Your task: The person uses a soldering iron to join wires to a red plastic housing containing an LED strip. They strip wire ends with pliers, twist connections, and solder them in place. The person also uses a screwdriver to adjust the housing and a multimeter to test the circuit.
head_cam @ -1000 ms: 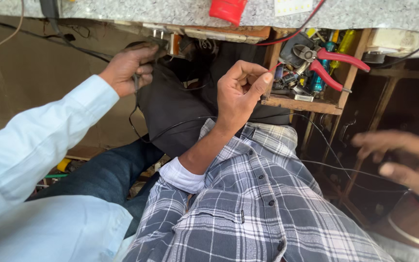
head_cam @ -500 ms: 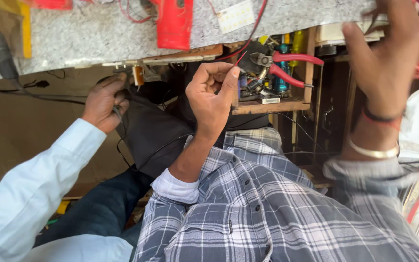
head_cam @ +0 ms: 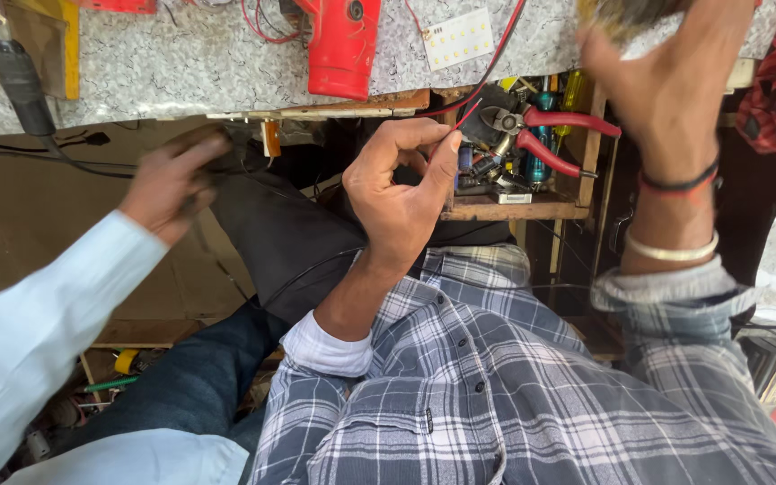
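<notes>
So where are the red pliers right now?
In the head view, the red-handled pliers lie in the open wooden drawer under the speckled worktop, right of centre, between the left hand pinching the red and black wires and the raised right hand.

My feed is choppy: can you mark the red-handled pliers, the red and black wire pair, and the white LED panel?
red-handled pliers [head_cam: 560, 135]: head view, on the red handles.
red and black wire pair [head_cam: 496, 61]: head view, mid-run above the shelf.
white LED panel [head_cam: 458, 39]: head view, panel centre.
</notes>
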